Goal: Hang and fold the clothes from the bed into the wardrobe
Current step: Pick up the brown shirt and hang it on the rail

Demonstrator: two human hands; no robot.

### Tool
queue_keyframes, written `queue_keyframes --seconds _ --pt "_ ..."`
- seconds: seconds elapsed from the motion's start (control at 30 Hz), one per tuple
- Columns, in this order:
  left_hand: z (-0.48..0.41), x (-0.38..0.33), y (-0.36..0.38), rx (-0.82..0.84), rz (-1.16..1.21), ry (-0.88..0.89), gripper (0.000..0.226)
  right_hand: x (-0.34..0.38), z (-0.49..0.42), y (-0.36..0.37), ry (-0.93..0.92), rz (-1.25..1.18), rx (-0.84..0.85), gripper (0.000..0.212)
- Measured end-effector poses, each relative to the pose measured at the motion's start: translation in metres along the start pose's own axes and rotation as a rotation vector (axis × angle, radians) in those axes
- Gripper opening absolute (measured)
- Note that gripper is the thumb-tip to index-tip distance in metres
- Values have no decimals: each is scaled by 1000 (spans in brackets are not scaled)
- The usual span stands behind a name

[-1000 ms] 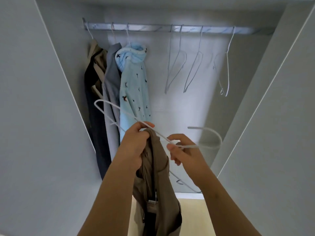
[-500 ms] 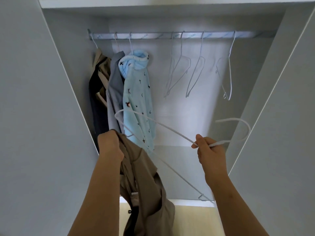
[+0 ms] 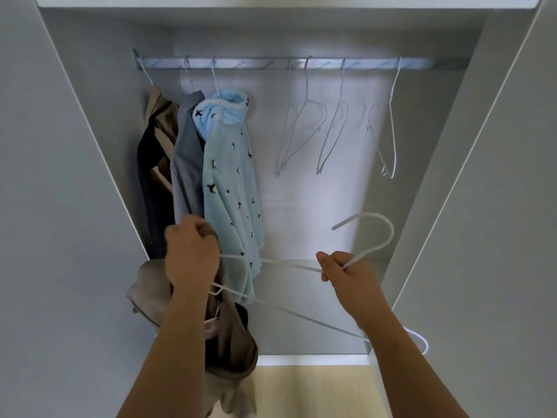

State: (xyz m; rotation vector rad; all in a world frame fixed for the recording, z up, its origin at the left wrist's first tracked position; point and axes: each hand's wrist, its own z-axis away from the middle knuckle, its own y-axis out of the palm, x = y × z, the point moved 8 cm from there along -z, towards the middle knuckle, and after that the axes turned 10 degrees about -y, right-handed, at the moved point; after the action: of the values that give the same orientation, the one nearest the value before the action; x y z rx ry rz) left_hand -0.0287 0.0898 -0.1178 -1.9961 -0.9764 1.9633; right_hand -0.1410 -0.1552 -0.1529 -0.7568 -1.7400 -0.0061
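Left hand (image 3: 191, 254) is gripping the tan garment (image 3: 229, 342) in front of the wardrobe (image 3: 307, 206), right hand (image 3: 346, 273) is pinching the hanger (image 3: 289, 264). I'm guessing easing one hanger arm inside slowly works best.

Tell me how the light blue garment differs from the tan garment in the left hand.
The light blue garment hangs from the rail on a hanger; the tan garment is bunched in the left hand, off the rail. The light blue garment carries small dark motifs; the tan garment looks plain. Both hang downward.
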Motion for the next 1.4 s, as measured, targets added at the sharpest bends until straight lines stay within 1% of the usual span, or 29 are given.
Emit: queue_keyframes --seconds 0.1,0.17,0.3,0.37,0.47,0.53,0.6,0.67,0.7,0.73,0.77,0.8,0.83,0.87,0.9,0.93,0.97,1.0,1.03,1.07,1.1,1.13,1.17,1.2,1.23,1.3,1.37,1.4 --pt "23 -18 28 162 -90 173 18 1 -2 15 14 19 18 42" --pt "39 -26 43 276 -45 248 21 -2 -3 21 69 30 8 43" --pt "61 -34 58 459 103 288 30 -5 -6 30 144 20 -24 44" --pt "69 -37 62 516 160 315 30 -3 -8 35 151 -8 -35 45" --pt "75 -42 61 559 222 387 20 -6 -8 37 168 -94 -91 45" --pt "75 -45 55 540 232 463 15 -8 -7 35 169 -124 -118 43" --pt "74 -48 47 511 198 579 13 -12 -8 29 186 -166 -168 44" --pt "74 -47 43 537 191 652 17 -19 -10 20 227 -266 -252 46" --pt "71 -44 40 527 212 649 20 -22 -11 15 244 -318 -293 47" --pt "64 -39 32 442 246 607 20 -25 -12 11 256 -359 -323 49" --pt "51 -32 20 271 282 519 16 -26 -12 8 265 -391 -343 52" --pt "35 -19 8 64 309 384 14 -27 -12 6 270 -421 -355 54" --pt "21 -3 -2 -98 325 201 24 -28 -11 5 273 -451 -362 56" --pt "8 12 -1 -133 332 1 39 -29 -10 5 275 -479 -366 57" --pt "-4 25 10 -29 358 -194 54 -29 -9 5 275 -500 -365 57" --pt "-13 34 28 141 406 -357 65 -29 -9 6 274 -510 -362 57" --pt "-17 38 45 308 448 -467 70 -28 -8 6 272 -512 -357 57" --pt "-19 38 58 445 488 -536 69 -28 -8 7 269 -508 -354 57" --pt "-22 37 67 533 538 -557 66 -28 -7 7 267 -500 -351 56" --pt "-25 36 70 570 576 -547 59 -27 -7 7 267 -494 -351 56" --pt "-30 35 71 564 589 -520 48 -27 -6 6 267 -489 -353 55" --pt "-35 34 66 511 563 -463 33 -28 -6 5 272 -485 -356 55" --pt "-42 33 58 416 505 -392 19 -28 -5 5 280 -481 -357 55" --pt "-48 30 46 302 466 -305 14 -28 -5 5 283 -475 -356 55" --pt "-54 24 34 197 460 -211 15 -27 -5 4 276 -463 -348 54" --pt "-53 0 15 75 452 -15 15 -21 -8 5 236 -409 -296 53" --pt "-44 -34 8 59 323 181 21 -12 -12 11 182 -332 -213 51" --pt "-37 -51 12 107 269 274 24 -9 -13 15 164 -303 -180 49"
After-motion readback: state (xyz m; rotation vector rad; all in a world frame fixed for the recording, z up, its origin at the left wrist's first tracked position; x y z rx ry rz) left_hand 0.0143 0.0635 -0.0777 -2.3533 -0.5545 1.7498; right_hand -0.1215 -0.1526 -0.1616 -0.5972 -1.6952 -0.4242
